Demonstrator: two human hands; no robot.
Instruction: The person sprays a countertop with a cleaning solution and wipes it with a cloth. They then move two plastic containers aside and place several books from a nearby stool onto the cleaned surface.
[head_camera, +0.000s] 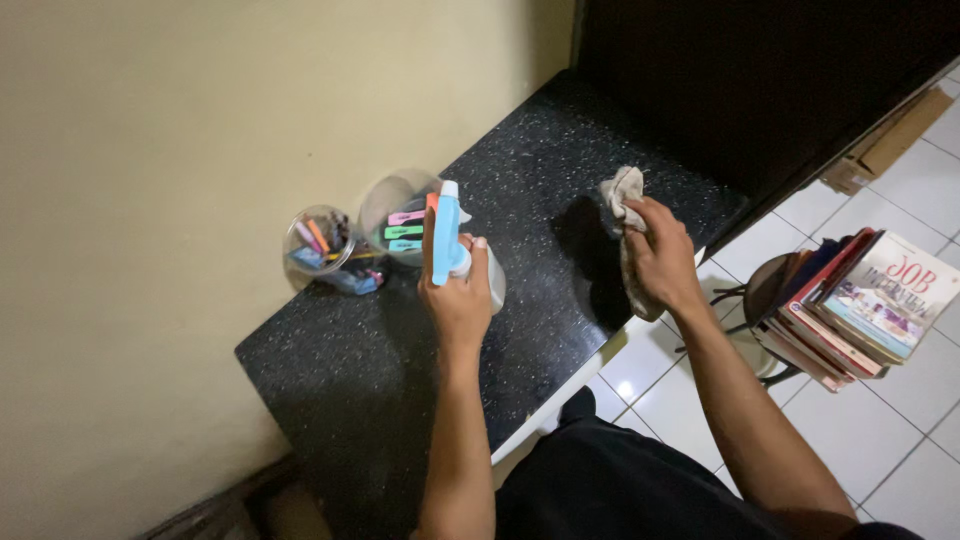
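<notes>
My left hand (460, 295) grips a clear spray bottle with a blue trigger head (446, 232), held upright over the black speckled countertop (350, 370). My right hand (662, 258) holds a crumpled beige cloth (622, 195), pressed against the countertop further right. The two hands are apart, with bare stone between them.
Two clear round jars stand by the cream wall: one with pens and markers (322, 248), one with highlighters (398, 212). A stack of books (860, 305) rests on a stool at the right over white floor tiles (900, 420). A dark panel (760, 80) rises behind the counter.
</notes>
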